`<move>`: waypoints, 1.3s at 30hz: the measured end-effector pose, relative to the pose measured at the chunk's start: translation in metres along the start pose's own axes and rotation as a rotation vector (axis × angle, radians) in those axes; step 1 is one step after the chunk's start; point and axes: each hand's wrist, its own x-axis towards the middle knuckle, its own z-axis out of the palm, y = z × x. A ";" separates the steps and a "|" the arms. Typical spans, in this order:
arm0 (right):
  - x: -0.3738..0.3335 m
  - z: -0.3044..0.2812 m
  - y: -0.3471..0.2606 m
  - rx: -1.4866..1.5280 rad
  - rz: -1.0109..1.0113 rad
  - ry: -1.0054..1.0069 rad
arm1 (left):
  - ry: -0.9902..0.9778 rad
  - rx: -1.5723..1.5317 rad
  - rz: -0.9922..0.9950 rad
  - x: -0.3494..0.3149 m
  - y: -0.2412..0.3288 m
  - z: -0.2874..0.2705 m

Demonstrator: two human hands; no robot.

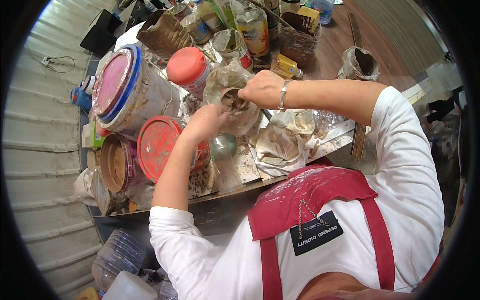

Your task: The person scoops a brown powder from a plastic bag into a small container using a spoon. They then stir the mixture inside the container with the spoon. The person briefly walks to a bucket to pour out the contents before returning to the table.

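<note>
My left hand [206, 123] grips the lower side of a crumpled clear plastic bag [226, 79] smeared with brown paste. My right hand [263, 88], with a metal bracelet on the wrist, reaches into the bag's mouth from the right, its fingers pinched on a brown lump [233, 102] inside. A clear plastic bottle [225, 162] lies just below my left hand on the stained worktable [250, 172]. I wear a white shirt and a paint-spattered red apron [310, 192].
On the left stand a white bucket with a pink lid [120, 85], a red-lidded tub [157, 145], an orange-lidded jar [187, 67] and a pot of brown paste [116, 162]. Smeared crumpled sheets [282, 140] lie to the right. A wicker basket [297, 44] and several bottles crowd the back.
</note>
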 end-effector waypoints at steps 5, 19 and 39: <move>0.002 -0.003 0.001 0.000 0.029 -0.078 | -0.002 0.000 0.003 -0.002 0.001 0.001; -0.003 -0.001 0.000 -0.146 -0.130 -0.025 | -0.135 -0.166 -0.068 0.005 0.000 -0.004; -0.001 0.014 0.009 -0.329 -0.332 0.204 | -0.106 -0.007 0.024 0.010 0.000 -0.003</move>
